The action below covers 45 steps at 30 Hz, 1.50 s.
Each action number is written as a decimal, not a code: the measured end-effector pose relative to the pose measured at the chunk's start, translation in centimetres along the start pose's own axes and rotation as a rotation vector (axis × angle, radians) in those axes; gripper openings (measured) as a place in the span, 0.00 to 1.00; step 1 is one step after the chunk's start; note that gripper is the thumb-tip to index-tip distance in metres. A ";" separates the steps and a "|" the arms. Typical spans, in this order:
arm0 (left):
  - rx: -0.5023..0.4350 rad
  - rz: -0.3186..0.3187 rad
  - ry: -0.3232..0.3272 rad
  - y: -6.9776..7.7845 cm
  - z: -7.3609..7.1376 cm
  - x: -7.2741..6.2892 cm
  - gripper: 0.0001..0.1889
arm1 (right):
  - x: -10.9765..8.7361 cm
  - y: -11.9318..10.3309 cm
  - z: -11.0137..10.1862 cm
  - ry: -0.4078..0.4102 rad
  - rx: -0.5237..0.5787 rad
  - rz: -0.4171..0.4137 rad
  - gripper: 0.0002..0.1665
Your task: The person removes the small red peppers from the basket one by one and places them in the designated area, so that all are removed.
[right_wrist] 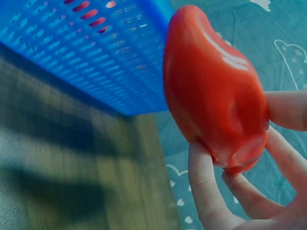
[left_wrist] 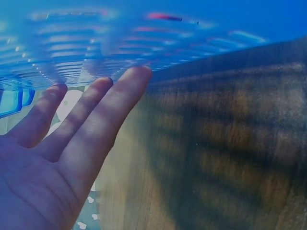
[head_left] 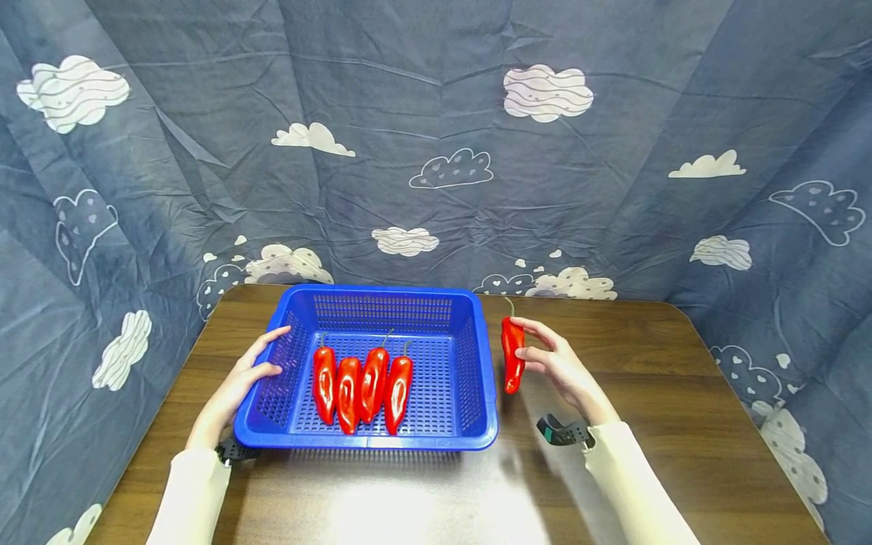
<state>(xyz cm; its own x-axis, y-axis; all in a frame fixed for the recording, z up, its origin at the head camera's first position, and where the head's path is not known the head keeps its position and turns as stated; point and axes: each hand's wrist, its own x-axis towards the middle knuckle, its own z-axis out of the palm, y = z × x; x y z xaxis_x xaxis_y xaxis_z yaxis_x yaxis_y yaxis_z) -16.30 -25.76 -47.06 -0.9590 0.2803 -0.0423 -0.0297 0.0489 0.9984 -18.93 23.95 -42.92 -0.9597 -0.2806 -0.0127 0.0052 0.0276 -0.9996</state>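
Several red peppers [head_left: 375, 386] lie side by side in a blue plastic basket [head_left: 368, 441]. My left hand [head_left: 232, 390] holds the basket's left side, with two digits over the rim. In the left wrist view, the other straight fingers [left_wrist: 96, 124] lie against the outside of the slotted wall. To the right of the basket, another red pepper [head_left: 513, 356] is pinched upright, stem up, by my right hand [head_left: 562, 363]. The right wrist view has this pepper [right_wrist: 211, 91] close up, with the thumb and fingers around its stem-end half.
The brown wooden table [head_left: 633, 363] extends to the right of the right hand and in front of the basket. A grey-blue cloth [head_left: 436, 98] with a cloud pattern hangs behind the table and on both sides. Dark wristbands [head_left: 564, 430] are worn on both wrists.
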 end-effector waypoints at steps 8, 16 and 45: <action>-0.006 0.001 -0.004 0.0 0.0 0.0 0.32 | -0.3 1.1 -0.6 0.024 0.003 0.002 0.32; -0.004 0.011 -0.004 -0.1 -0.2 0.1 0.31 | -0.3 1.9 -1.1 0.051 0.007 0.030 0.32; -0.018 0.014 -0.010 0.0 0.0 0.1 0.32 | 0.4 5.7 -2.0 0.107 -0.110 0.137 0.33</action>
<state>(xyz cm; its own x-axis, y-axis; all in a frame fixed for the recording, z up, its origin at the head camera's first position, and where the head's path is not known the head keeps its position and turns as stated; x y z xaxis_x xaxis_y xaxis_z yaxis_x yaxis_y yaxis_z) -16.39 -25.73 -47.11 -0.9565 0.2902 -0.0289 -0.0218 0.0278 0.9994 -19.89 25.88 -48.55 -0.9766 -0.1636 -0.1394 0.1123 0.1646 -0.9799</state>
